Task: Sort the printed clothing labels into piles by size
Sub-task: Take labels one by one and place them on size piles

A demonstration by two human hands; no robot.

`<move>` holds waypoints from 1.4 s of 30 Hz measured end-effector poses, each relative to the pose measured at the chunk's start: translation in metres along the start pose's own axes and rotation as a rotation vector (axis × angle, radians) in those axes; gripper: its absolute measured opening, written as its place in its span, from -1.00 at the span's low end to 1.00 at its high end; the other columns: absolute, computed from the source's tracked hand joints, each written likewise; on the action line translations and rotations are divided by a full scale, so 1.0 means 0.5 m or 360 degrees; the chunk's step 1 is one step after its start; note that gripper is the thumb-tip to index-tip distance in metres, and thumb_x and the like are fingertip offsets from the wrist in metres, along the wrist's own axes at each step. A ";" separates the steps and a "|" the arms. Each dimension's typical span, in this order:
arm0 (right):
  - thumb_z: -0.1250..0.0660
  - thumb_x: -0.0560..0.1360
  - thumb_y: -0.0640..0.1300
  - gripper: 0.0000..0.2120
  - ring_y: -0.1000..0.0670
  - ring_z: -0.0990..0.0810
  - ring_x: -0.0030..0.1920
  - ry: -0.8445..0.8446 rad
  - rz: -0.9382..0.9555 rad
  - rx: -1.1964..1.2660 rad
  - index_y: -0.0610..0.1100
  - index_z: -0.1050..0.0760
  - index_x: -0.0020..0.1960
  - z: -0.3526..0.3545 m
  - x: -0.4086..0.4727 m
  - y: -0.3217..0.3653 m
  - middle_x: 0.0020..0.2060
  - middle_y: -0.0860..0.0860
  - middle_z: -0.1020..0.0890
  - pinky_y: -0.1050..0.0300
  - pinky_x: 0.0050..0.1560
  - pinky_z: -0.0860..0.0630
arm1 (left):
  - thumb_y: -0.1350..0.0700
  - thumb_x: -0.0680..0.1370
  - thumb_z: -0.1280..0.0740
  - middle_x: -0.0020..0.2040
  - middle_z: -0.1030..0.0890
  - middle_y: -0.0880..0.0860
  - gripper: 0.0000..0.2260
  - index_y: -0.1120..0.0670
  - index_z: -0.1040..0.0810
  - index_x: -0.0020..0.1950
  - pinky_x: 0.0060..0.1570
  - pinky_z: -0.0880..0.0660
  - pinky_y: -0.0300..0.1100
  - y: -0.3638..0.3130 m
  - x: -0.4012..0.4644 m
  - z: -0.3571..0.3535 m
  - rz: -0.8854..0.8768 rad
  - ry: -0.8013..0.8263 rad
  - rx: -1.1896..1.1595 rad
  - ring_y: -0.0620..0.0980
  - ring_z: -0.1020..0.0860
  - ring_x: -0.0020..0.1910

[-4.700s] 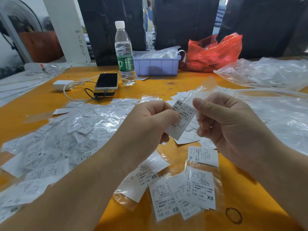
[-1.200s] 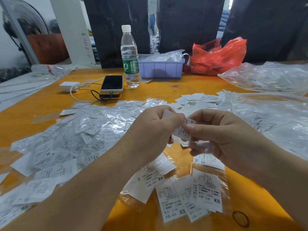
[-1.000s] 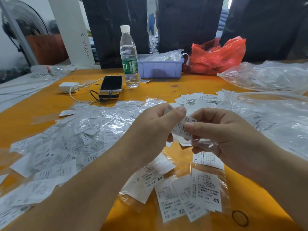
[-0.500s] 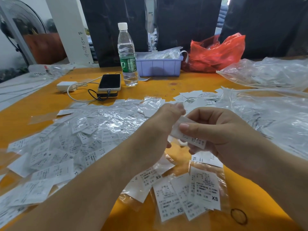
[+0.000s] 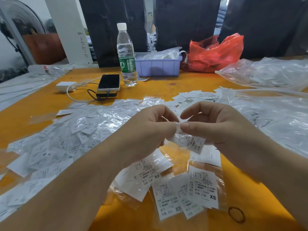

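At centre frame the left hand [image 5: 150, 130] and right hand [image 5: 215, 129] together pinch one label [image 5: 190, 141], which should be flattened so its size reads before dropping.

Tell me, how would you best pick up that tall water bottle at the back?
Wrap the fingers round the water bottle at its green-labelled middle, coming from the near right side. It stands upright, the phone lies close on its left, and the purple bin sits just behind to the right.
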State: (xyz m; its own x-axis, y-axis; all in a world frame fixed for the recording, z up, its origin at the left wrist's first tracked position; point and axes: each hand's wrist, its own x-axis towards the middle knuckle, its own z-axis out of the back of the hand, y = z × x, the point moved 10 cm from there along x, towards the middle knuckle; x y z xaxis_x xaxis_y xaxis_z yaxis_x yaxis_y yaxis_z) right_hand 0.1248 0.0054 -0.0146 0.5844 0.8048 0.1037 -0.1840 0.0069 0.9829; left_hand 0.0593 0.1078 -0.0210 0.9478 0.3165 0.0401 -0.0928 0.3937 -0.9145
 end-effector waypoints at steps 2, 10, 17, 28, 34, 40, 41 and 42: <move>-0.48 0.40 -0.21 -0.83 -0.21 -0.63 -0.26 -0.0099 0.0123 -0.0303 -0.15 -0.57 -0.04 0.009 -0.003 0.015 -0.26 -0.17 -0.68 -0.13 -0.19 -0.55 | 0.06 0.25 -0.29 -0.42 -0.55 -0.14 -0.82 -0.07 -0.59 -0.18 -0.30 -0.41 -0.14 0.000 -0.003 -0.003 -0.0003 0.0007 0.0132 -0.17 -0.45 -0.44; -0.43 0.41 -0.08 -0.91 -0.04 -0.59 -0.31 -0.0243 0.0174 -0.0681 -0.07 -0.61 -0.25 0.020 -0.002 0.018 -0.36 -0.02 -0.65 -0.16 -0.15 -0.57 | -0.02 0.27 -0.24 -0.27 -0.60 -0.07 -0.77 -0.11 -0.59 -0.13 -0.23 -0.55 -0.03 0.005 -0.016 -0.040 0.0080 0.0202 0.0463 -0.06 -0.59 -0.27; -0.43 0.44 -0.08 -0.91 0.09 -0.56 -0.36 -0.0285 0.0171 -0.0869 -0.02 -0.60 -0.24 0.035 0.006 0.007 -0.36 0.03 -0.64 0.16 -0.28 -0.53 | -0.01 0.42 -0.36 -0.11 -0.51 -0.20 -0.80 -0.23 -0.47 0.01 -0.27 -0.43 -0.31 0.003 -0.018 -0.029 -0.0101 0.0056 0.0932 -0.27 -0.48 -0.16; -0.33 0.54 -0.17 -0.86 0.12 -0.46 0.04 -0.0298 0.0273 -0.1353 0.06 -0.58 -0.01 0.024 0.007 0.012 -0.05 0.22 -0.54 0.21 -0.06 -0.32 | -0.05 0.52 -0.30 0.26 -0.40 -0.19 -0.67 -0.19 -0.43 0.28 0.11 -0.38 -0.20 0.032 -0.004 -0.012 -0.0027 -0.0050 0.1298 -0.15 -0.33 0.26; -0.26 0.56 0.04 -0.43 0.13 -0.16 0.46 -0.0029 -0.0026 -0.1615 0.13 -0.17 0.52 0.017 0.021 -0.048 0.48 0.17 -0.27 0.13 0.36 -0.22 | 0.06 0.56 -0.30 0.03 -0.45 -0.21 -0.75 -0.18 -0.48 0.21 -0.02 -0.43 -0.24 0.018 -0.006 -0.016 -0.0096 -0.0029 0.1316 -0.18 -0.42 0.01; -0.31 0.53 0.05 -0.45 0.04 -0.39 0.36 -0.0066 0.0010 -0.1680 0.13 -0.26 0.48 0.023 0.030 -0.052 0.37 0.10 -0.44 0.08 0.29 -0.39 | -0.09 0.56 -0.30 0.21 -0.47 -0.20 -0.73 -0.17 -0.46 0.25 0.12 -0.47 -0.16 0.014 -0.004 -0.022 -0.0116 -0.0024 0.1291 -0.17 -0.43 0.15; -0.32 0.52 0.01 -0.50 0.04 -0.45 0.29 -0.0089 0.0051 -0.1675 0.11 -0.32 0.44 0.023 0.031 -0.046 0.30 0.10 -0.50 0.08 0.24 -0.43 | -0.10 0.56 -0.29 0.23 -0.46 -0.19 -0.73 -0.17 -0.46 0.27 0.14 -0.46 -0.15 0.016 -0.003 -0.024 -0.0113 -0.0016 0.1312 -0.16 -0.42 0.18; -0.32 0.52 -0.04 -0.55 0.05 -0.49 0.23 -0.0109 0.0088 -0.1667 0.10 -0.38 0.40 0.023 0.031 -0.042 0.24 0.11 -0.54 0.09 0.19 -0.46 | -0.10 0.57 -0.27 0.24 -0.46 -0.18 -0.72 -0.17 -0.45 0.28 0.15 -0.46 -0.14 0.018 -0.001 -0.026 -0.0105 -0.0005 0.1332 -0.15 -0.41 0.19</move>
State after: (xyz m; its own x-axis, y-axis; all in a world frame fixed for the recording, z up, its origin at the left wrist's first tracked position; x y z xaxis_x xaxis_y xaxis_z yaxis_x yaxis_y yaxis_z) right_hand 0.1469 0.0111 -0.0319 0.5918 0.7845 0.1852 -0.7844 0.5074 0.3568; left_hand 0.0617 0.1001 -0.0346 0.9584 0.2725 0.0851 -0.2345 0.9215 -0.3097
